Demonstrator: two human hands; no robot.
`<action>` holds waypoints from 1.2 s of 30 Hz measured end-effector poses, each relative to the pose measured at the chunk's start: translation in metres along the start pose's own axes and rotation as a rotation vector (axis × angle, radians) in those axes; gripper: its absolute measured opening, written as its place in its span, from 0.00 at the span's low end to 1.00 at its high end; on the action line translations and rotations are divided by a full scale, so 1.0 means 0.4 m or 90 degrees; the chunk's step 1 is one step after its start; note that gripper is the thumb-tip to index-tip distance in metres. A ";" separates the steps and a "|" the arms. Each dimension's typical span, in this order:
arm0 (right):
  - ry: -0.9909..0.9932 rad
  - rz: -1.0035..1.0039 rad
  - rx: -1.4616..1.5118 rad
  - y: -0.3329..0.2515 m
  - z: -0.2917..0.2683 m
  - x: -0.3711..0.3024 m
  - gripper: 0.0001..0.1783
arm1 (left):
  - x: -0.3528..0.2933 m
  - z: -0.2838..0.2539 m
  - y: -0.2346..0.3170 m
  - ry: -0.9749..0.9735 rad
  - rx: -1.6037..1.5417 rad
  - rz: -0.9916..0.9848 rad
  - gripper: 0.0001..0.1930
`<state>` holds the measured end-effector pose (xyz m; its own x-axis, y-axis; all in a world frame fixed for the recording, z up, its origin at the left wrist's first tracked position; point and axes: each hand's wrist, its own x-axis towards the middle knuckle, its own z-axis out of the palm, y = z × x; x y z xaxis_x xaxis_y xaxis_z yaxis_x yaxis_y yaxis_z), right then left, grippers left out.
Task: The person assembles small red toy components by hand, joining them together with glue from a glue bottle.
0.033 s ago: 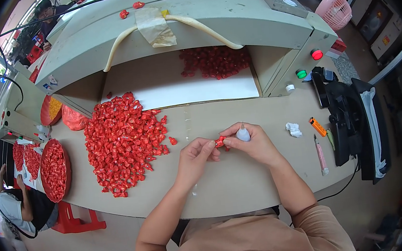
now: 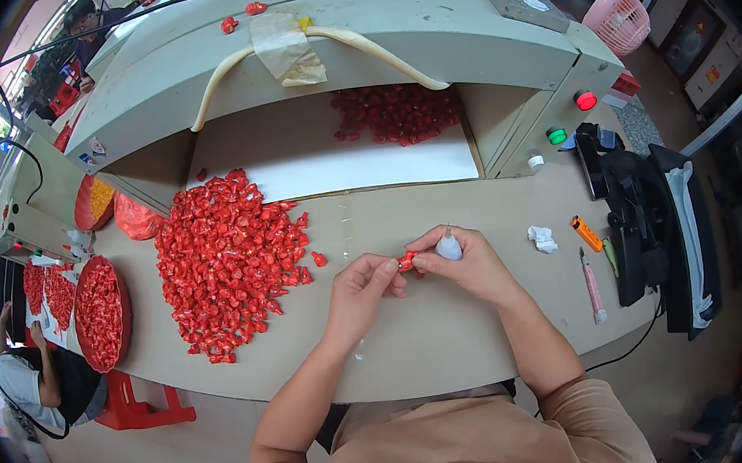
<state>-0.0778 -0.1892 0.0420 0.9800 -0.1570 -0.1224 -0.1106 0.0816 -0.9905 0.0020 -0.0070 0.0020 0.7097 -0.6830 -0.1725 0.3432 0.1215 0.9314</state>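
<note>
A small glossy red piece (image 2: 407, 262) is pinched between the fingertips of both hands, over the near middle of the table. My left hand (image 2: 355, 295) grips its left end, fingers closed. My right hand (image 2: 476, 266) has thumb and finger at its other end, and also holds a small pale squeeze bottle (image 2: 449, 247) with a thin needle tip pointing up. Fingers cover much of the red piece, so its exact kind is unclear. To the left of my hands lies a big heap of similar red pieces (image 2: 225, 265); a single red piece (image 2: 319, 259) sits apart at its right side.
A pale machine housing (image 2: 423, 41) spans the back, with more red pieces (image 2: 395, 116) inside its opening. At right lie a crumpled tissue (image 2: 543, 239), orange lighter (image 2: 585, 232), pink pen-like tool (image 2: 593, 285) and black device (image 2: 636, 213). A red basin (image 2: 126, 325) and seated co-worker are left.
</note>
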 end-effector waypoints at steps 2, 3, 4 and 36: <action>0.001 0.002 -0.003 0.000 0.000 0.000 0.09 | -0.001 0.001 0.001 0.001 -0.002 0.001 0.10; 0.002 0.002 -0.005 0.001 0.000 0.000 0.08 | -0.002 0.002 0.002 0.001 -0.002 0.003 0.10; 0.001 0.003 -0.006 0.003 0.000 0.000 0.08 | -0.003 0.003 0.004 0.002 -0.003 0.002 0.10; 0.077 0.025 0.121 0.012 0.024 0.009 0.11 | -0.004 0.006 0.018 0.002 0.013 0.106 0.14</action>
<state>-0.0734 -0.1799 0.0373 0.9472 -0.2663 -0.1783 -0.1034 0.2727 -0.9565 0.0019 -0.0069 0.0098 0.7579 -0.6522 -0.0160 0.2075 0.2177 0.9537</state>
